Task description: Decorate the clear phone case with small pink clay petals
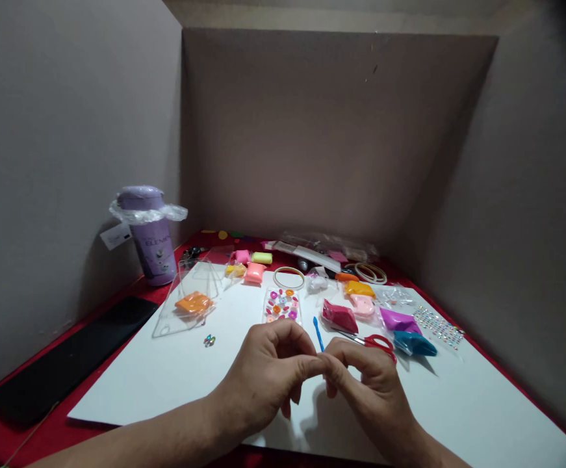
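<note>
My left hand [270, 364] and my right hand [373, 380] meet fingertip to fingertip above the front of the white board [166, 383]. Both are closed in a pinch; whatever is between the fingertips is too small or hidden to make out. Just behind them lies a clear phone case [283, 302] decorated with pink, orange and purple flowers, its near end covered by my left hand. A blue modelling tool [318, 333] shows beyond the fingertips, its lower end hidden. Red-handled scissors [379, 343] lie behind my right hand, beside a dark red clay packet [340, 316].
Purple [399, 320] and teal [415, 343] clay packets and a gem sheet [438, 327] lie at right. An orange packet [195, 303] rests on clear plates [168, 318] at left. A lilac tumbler [151, 240] stands beyond a black phone-like slab [73, 354]. Grey walls enclose the workspace.
</note>
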Demonstrator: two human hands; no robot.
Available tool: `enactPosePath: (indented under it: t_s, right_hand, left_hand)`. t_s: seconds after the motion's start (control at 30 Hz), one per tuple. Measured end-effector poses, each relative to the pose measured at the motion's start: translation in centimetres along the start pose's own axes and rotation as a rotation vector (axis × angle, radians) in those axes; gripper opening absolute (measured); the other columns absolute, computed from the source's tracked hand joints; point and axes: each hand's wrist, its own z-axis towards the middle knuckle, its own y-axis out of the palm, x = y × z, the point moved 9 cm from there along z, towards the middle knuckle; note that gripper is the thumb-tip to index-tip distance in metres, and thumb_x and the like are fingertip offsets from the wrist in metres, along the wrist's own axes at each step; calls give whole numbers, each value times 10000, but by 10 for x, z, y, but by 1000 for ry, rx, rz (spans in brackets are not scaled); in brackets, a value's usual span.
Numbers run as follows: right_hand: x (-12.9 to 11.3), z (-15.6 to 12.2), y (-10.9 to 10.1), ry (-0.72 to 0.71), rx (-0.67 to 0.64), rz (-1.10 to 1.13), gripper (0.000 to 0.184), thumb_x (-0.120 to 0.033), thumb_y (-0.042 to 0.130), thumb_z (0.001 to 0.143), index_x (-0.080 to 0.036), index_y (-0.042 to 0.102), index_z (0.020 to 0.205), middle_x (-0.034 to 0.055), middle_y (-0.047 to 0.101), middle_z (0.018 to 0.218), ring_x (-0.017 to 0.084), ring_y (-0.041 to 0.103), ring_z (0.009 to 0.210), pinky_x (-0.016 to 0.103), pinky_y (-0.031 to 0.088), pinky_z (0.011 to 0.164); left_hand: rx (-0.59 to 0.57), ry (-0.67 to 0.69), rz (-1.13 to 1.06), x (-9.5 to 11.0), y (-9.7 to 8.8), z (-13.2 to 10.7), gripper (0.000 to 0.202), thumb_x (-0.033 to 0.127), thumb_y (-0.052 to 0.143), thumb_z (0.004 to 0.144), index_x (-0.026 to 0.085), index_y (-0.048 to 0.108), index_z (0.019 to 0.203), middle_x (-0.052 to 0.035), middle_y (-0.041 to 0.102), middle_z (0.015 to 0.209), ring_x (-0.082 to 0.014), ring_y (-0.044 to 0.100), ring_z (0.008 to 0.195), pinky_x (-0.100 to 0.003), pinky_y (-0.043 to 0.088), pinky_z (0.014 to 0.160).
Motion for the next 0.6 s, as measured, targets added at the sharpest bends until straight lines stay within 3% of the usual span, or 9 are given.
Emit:
enactPosePath:
  t_s: [0.27,0.47,0.6]
  right_hand:
    - [1,-5,2,39,-30,128,355,-407,641,861,-193,606,578,5,596,556,144,521,541,263,392,545]
    - [22,0,17,286,-131,452,341,-433,700,812,-171,617,611,-22,564,506,99,455,491,232,344,520]
    - [32,0,24,396,-163,578,384,-437,695,825,-162,556,596,-43,514,466,73,392,464,217,287,508]
  left_hand:
    - [-81,24,69,3,6,-3,364,459,736,722,167,522,680,76,459,433,-39,388,351,-127,317,326]
    - [-206,-54,-65,-4,11,2,394,471,757,704,170,503,703,57,497,443,-54,408,324,-136,321,285]
    - [-189,-123,-202,-13,7,6,396,438,798,667,147,533,698,41,518,516,-56,458,372,-139,377,308]
